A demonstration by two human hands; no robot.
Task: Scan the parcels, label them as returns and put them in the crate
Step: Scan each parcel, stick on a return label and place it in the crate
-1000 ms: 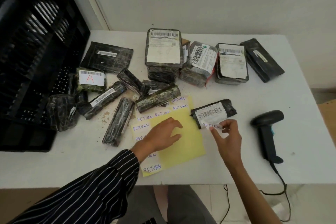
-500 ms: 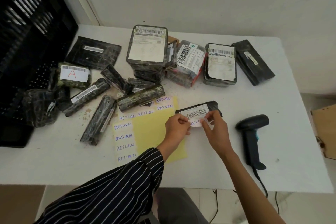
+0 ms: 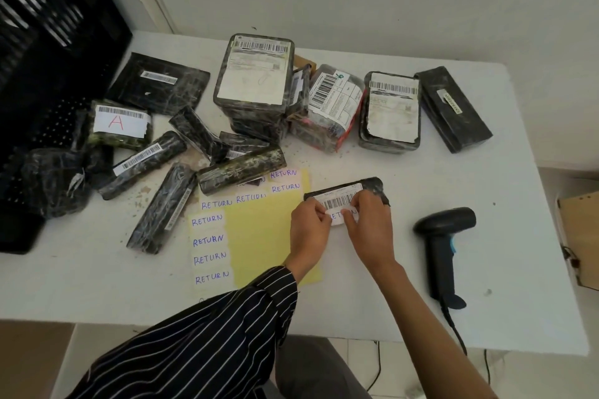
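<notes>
- The small black plastic-wrapped parcel lies on the white tabletop. It is just beside the right edge of the yellow backing sheet and well apart from the black plastic crate at the far left.
- I judge that it is light and rather stiff, like a little box under film. The film looks smooth, so it can slip. The best hold is probably across its two long sides, away from the barcode label.
- The left hand and the right hand are both at its near side. Their fingers are curled and seem to pinch the white RETURN sticker, one hand at each end, just under the barcode.
- The sticker is thin and soft, and I think it can wrinkle if it is pressed from one end only.
- One second ago the left hand rested on the yellow sheet and only the right hand held the sticker. Now the left hand has come over to the parcel.
- The black handheld scanner lies on the tabletop to the right, as before.
</notes>
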